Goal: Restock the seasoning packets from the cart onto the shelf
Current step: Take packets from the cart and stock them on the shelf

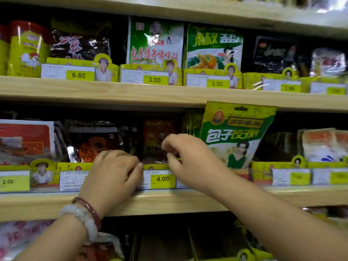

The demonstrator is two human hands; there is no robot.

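On the middle shelf [169, 202], at the far left, a red-and-white packet [24, 142] was observed standing behind a display tray tagged 2.00 [8, 181]. Next to it, a dark packet with orange print [92, 146] was seen upright in its own yellow tray.

The left hand [114, 172], with a white bead bracelet [82, 219] and a red bangle [88, 210] at the wrist, was found with fingers curled over the front lip of the tray, beside the 4.00 price tag [162, 179]. Whether a packet was held under it could not be told.

Between the hands a dark brown seasoning packet [156, 140] was noted standing in the 4.00 tray. The right hand [190, 162] was found with fingertips pinched together at the packet's lower edge; the grip appeared to be on that packet, though the contact point was partly hidden.

Further right, a green-and-yellow dumpling seasoning packet [235, 134] was seen leaning, tilted, in the adjoining tray, behind the right wrist.

The step was judged to be seating the brown packet. It was recommended that the tray be steadied by the left hand, the packet pressed fully down behind the lip, face forward and upright, and the leaning green packet not be knocked. The cart was not in view.
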